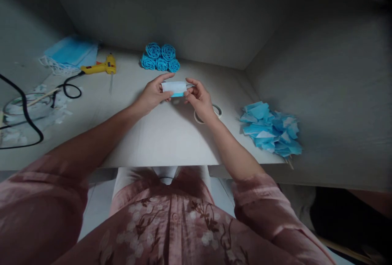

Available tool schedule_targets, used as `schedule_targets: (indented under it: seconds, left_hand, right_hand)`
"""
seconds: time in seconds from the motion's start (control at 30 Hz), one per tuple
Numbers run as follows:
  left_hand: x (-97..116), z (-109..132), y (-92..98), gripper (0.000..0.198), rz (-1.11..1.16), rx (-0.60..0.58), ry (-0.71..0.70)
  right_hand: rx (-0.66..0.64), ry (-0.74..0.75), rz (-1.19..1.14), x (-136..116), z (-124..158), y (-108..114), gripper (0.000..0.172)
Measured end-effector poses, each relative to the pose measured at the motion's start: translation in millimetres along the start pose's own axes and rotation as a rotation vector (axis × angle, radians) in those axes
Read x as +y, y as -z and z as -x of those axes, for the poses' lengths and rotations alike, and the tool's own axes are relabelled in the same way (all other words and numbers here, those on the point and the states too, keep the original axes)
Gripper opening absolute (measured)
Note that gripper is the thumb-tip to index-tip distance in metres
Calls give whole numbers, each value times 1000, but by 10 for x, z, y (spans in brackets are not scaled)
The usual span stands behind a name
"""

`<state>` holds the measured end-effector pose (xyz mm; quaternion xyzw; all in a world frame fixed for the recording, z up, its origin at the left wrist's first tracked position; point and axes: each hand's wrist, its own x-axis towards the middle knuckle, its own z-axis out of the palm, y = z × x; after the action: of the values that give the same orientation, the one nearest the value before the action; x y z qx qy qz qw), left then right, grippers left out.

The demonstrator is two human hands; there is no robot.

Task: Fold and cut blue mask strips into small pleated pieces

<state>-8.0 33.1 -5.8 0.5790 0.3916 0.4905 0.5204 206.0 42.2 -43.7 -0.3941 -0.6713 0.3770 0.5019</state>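
Pink embroidered shirt [174,224] sits nearest me; beyond, over the pale tabletop [165,134], my left hand [154,92] and right hand [200,96] are pinched closed on opposite ends of a folded blue-and-white mask sheet [173,87]. I'm seemingly mid-fold; the next move likely calls for pressing its crease evenly.

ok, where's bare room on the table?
Free: pale tabletop, from mid front edge up to left hand and right hand holding blue-white strip; also between white tape roll and crumpled blue fabric pile. Crowded: left end, with yellow glue gun, black cord, blue mask stack; back centre, five blue rolled rosettes.
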Motion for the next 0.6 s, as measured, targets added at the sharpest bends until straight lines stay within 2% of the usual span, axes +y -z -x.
schedule_targets:
  seconds: [0.2,0.33,0.43,0.5,0.6]
  left_hand:
    - [23,0,-11,80,-54,-16,-35]
    - [88,28,-22,84,-51,-36,7]
    - [116,51,-41,85,50,-3,25]
    - [109,67,-67,77,153,-8,25]
    - [71,102,-125,44,260,-117,80]
  right_hand:
    - [-138,-45,-31,22,-17,48,102]
    - [-193,5,-23,22,7,20,104]
    - [-162,36,5,-24,19,5,101]
    - [-103,39,53,-75,21,13,98]
    - [-23,41,123,-149,27,33,91]
